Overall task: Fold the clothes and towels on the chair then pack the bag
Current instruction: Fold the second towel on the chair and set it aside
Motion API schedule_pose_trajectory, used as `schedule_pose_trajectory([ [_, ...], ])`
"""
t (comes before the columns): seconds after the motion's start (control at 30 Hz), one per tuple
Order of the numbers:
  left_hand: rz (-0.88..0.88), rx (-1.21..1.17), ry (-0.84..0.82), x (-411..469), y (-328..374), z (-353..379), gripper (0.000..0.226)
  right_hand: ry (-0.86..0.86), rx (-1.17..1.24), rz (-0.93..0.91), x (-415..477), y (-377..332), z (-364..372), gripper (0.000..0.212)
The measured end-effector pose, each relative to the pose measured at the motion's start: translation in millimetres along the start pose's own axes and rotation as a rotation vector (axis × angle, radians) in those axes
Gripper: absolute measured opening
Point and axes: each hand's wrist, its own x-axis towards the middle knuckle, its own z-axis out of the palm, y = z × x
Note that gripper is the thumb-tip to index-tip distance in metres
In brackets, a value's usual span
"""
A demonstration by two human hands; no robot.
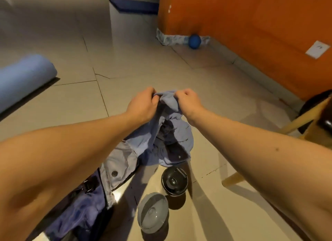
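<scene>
Folding appeared to be at an early stage. Left hand [142, 106] and right hand [188, 102], fingers curled tight, each pinched the top edge of the crumpled blue garment [170, 133] above the floor [224, 89]. The bag [80, 213] appeared not yet packed.

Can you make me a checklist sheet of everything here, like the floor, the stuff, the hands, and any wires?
Surface: tiled floor, cracked in one spot.
Job's things: blue cloth hangs bunched; blue bag on floor, grey buttoned fabric over it; wooden chair at right edge.
Clutter: black bottle and grey lidded tub on floor; blue ball by wall; rolled blue mat far left.
Hands: left hand and right hand both grip the cloth's top.
Cables: nothing seen.
Surroundings: orange wall with white socket plate.
</scene>
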Motion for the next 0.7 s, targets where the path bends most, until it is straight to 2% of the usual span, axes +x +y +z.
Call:
schedule_pose_trajectory([
  [0.1, 0.011, -0.155, 0.066, 3.3, 52.3, -49.4, 0.018, 0.041, 0.079, -0.059, -10.8, -54.8, -36.1, 0.06],
  [0.17, 0.023, -0.284, 0.093, -3.0, 95.1, -84.5, 0.016, 0.08, 0.134, -0.074, -47.9, -106.1, -63.9, 0.054],
  [0.27, 0.096, -0.395, 0.088, -21.8, 158.6, -133.4, 0.019, 0.117, 0.206, -0.102, -108.6, -175.6, -105.9, 0.022],
  [0.3, 0.114, -0.438, 0.072, -28.6, 177.9, -147.8, 0.024, 0.13, 0.21, -0.116, -124.3, -194.2, -120.1, 0.017],
  [0.43, 0.225, -0.72, -0.092, -69.7, 259.2, -198.0, 0.068, 0.239, 0.26, -0.152, -192.9, -249.5, -174.3, 0.031],
  [0.53, 0.355, -0.687, -0.182, -111.5, 311.7, -218.5, 0.056, 0.246, 0.37, -0.163, -252.5, -268.0, -206.9, 0.024],
  [0.63, 0.44, -0.611, -0.172, -149.8, 346.1, -221.2, 0.049, 0.211, 0.512, -0.153, -299.7, -267.8, -235.1, 0.045],
  [0.7, 0.455, -0.594, -0.159, -171.2, 361.2, -217.0, 0.028, 0.188, 0.582, -0.165, -325.5, -252.6, -252.3, 0.05],
])
